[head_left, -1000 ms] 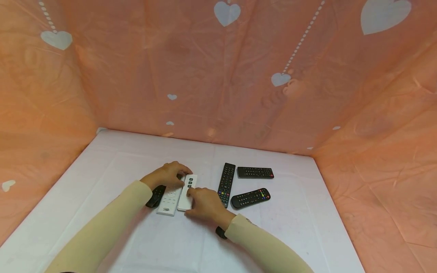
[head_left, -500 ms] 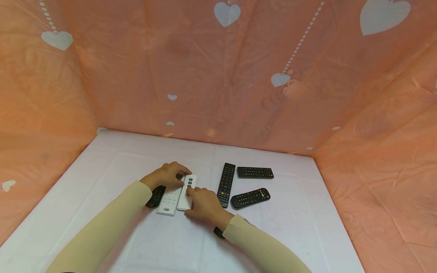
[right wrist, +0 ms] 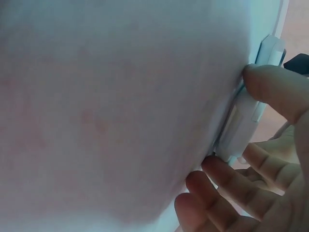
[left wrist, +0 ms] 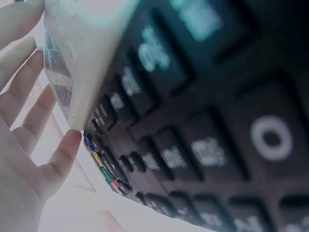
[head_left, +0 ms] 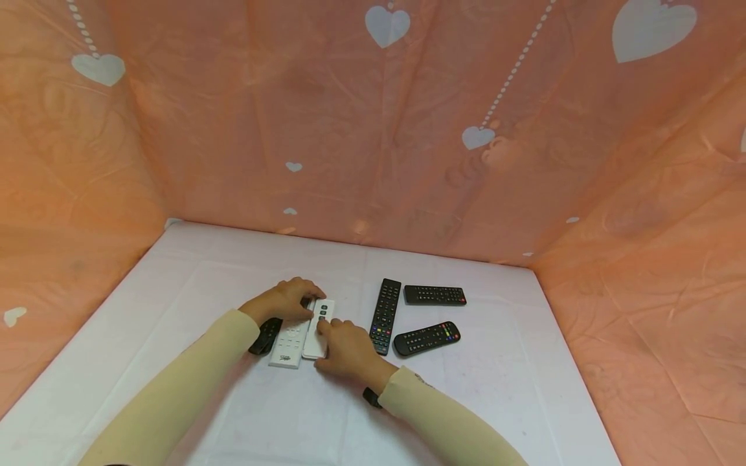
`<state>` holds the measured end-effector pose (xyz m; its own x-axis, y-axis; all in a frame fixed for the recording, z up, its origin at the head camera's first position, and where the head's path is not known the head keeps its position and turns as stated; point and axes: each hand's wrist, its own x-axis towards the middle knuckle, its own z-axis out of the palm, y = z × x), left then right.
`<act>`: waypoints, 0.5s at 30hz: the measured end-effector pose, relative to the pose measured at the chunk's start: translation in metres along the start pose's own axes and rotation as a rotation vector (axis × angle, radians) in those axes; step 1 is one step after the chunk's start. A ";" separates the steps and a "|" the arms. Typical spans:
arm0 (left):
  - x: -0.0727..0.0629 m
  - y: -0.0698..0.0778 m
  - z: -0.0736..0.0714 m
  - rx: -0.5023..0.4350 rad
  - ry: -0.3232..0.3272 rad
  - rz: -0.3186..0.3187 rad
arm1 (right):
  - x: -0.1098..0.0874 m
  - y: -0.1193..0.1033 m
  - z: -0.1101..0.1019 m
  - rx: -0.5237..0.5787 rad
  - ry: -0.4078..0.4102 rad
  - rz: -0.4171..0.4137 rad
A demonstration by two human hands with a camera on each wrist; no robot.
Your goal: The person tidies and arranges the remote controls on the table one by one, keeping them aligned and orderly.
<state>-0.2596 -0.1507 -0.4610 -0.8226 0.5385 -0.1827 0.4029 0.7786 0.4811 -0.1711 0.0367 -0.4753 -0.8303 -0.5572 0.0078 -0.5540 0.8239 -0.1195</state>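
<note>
A white remote with a few dark buttons lies at a slant on the table, close beside a wider white remote. My right hand touches its right side, thumb near the close end. My left hand reaches over the far ends of the white remotes, fingertips at the slim one's far edge. A black remote lies left of them, partly under the left hand. In the left wrist view, a black remote fills most of the frame, with left fingers slightly bent beside a white remote.
To the right lie a long black remote, another black remote set crosswise behind, and a rounded black remote in front. The white-covered table meets an orange curtain with white hearts at the back and sides.
The hands and remotes hold nearly the same places. The right forearm has shifted very slightly left; the whole view drifts a little.
</note>
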 end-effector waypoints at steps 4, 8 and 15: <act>-0.003 0.004 -0.001 -0.003 0.025 -0.008 | -0.001 0.005 0.003 0.033 -0.007 -0.010; -0.007 0.011 -0.003 -0.031 0.097 0.031 | -0.005 0.017 -0.003 0.140 -0.006 -0.033; -0.017 0.028 -0.002 -0.104 0.187 0.100 | -0.019 0.047 -0.023 0.357 0.026 -0.135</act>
<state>-0.2355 -0.1387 -0.4435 -0.8445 0.5348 0.0279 0.4506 0.6816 0.5765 -0.1825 0.0882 -0.4579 -0.7554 -0.6513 0.0719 -0.6061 0.6529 -0.4543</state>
